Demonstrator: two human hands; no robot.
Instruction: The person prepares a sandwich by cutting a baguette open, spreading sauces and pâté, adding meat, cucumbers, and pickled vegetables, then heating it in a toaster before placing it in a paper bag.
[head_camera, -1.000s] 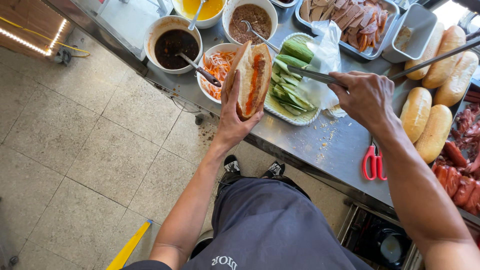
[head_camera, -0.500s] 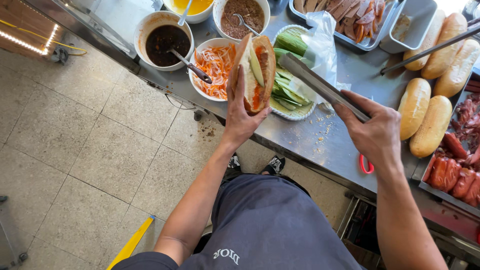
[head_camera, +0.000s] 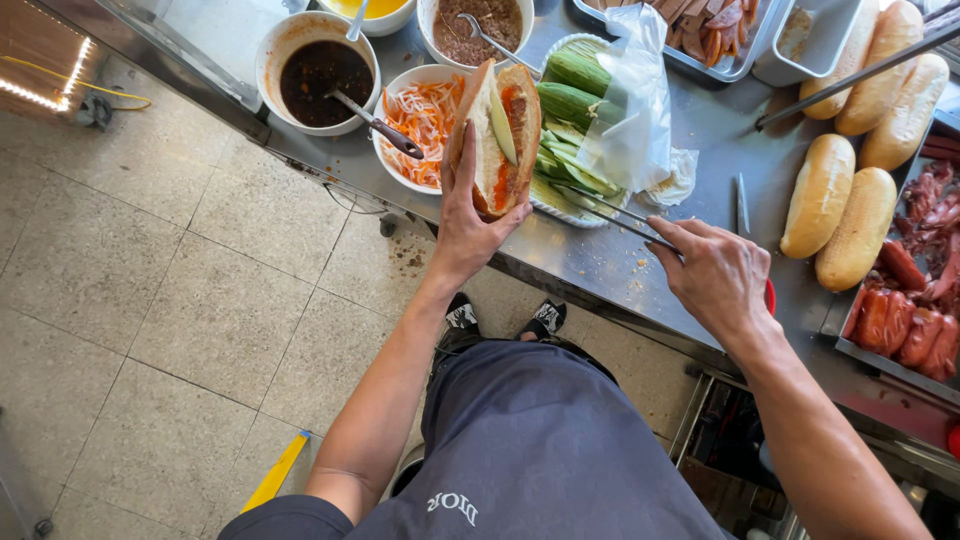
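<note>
Head view. Left hand (head_camera: 468, 225) is closed around a split bread roll (head_camera: 495, 135), held upright above the near edge of the steel tabletop (head_camera: 610, 265). Roll is open along its length; a pale cucumber slice and a red-orange filling show inside.

Right hand (head_camera: 715, 275) is closed on metal tongs (head_camera: 610, 207). Tong tips reach left to the plate of sliced cucumber (head_camera: 565, 130), which lies just right of the roll. A clear plastic bag (head_camera: 635, 110) lies over the plate's right side.

Just left of the roll: a white bowl of shredded carrot and radish (head_camera: 420, 120), touching or nearly touching the roll in this view; cannot tell which. Further left, a bowl of dark sauce (head_camera: 315, 70) with a spoon in it. On the far side, a bowl of brown paste (head_camera: 480, 25) with a spoon.

Right part of the tabletop: four whole bread rolls (head_camera: 860, 150) side by side. Far right edge: a tray of red sausages (head_camera: 905, 310).

Floor below is pale tile (head_camera: 170, 300).
</note>
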